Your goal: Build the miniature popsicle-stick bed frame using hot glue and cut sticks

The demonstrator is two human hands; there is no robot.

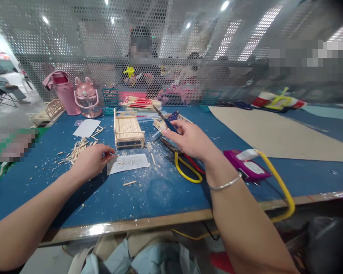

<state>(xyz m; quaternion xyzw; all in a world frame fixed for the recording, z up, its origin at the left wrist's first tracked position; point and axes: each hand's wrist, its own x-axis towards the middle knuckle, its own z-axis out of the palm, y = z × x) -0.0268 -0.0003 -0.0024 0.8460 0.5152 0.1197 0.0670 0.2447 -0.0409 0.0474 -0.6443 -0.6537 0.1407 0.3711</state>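
Head view: a pointed dark-blue hand tool (168, 124) is gripped between the thumb and fingers of the right hand (188, 139). The left hand (91, 160) is placed at the edge of a white paper slip (127, 166) strewn with stick bits; its thumb and forefinger are brought close together, but whether anything is pinched cannot be told. The miniature stick bed (128, 131) is stood on the blue tabletop (160, 209), just behind the slip, and is held by neither hand. Yellow-and-red-handled shears (176, 159) are laid under the right hand, and cut sticks (78, 150) are heaped beside the left. The step in hand is judged to be fine handling of small cut pieces; for the next move, a light fingertip hold and a well-controlled tool tip would be called for.
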